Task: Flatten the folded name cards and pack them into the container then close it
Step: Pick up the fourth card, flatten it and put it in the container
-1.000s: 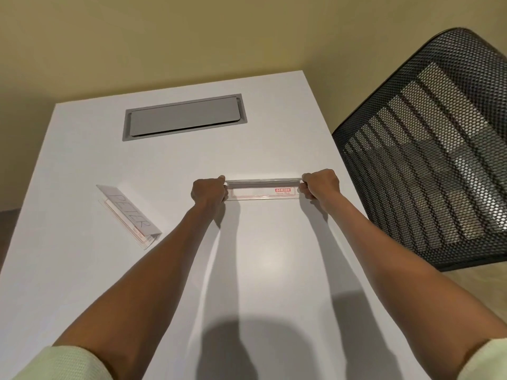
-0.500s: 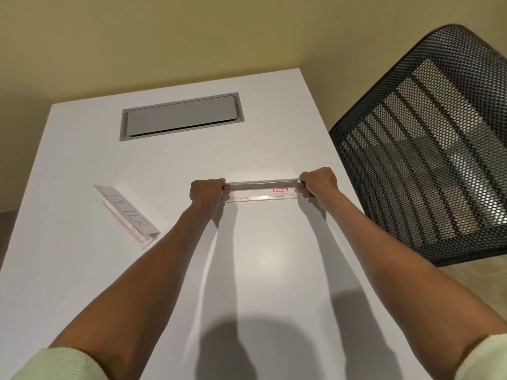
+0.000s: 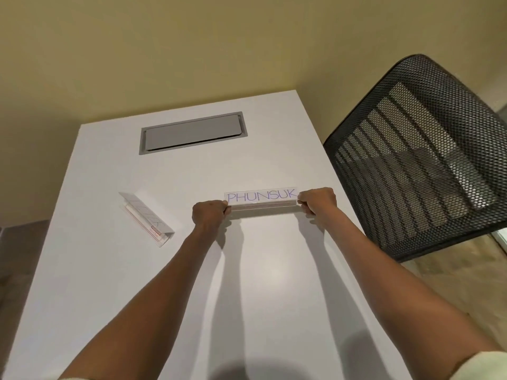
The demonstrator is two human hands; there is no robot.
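A clear folded name card (image 3: 262, 198) with "PHUNSUK" in blue letters is held between both hands over the white table (image 3: 247, 283). My left hand (image 3: 209, 212) grips its left end and my right hand (image 3: 318, 200) grips its right end. The lettered face is turned toward me. A second folded name card (image 3: 146, 218) lies on the table to the left, apart from my hands. No container shows in this view.
A grey cable hatch (image 3: 192, 133) is set into the table near its far edge. A black mesh chair (image 3: 419, 160) stands close to the table's right side. A yellow wall rises behind the table.
The card in my hands has turned so that its lettered "PHUNSUK" face now shows, where before its label edge faced up. The camera has tipped upward a little.
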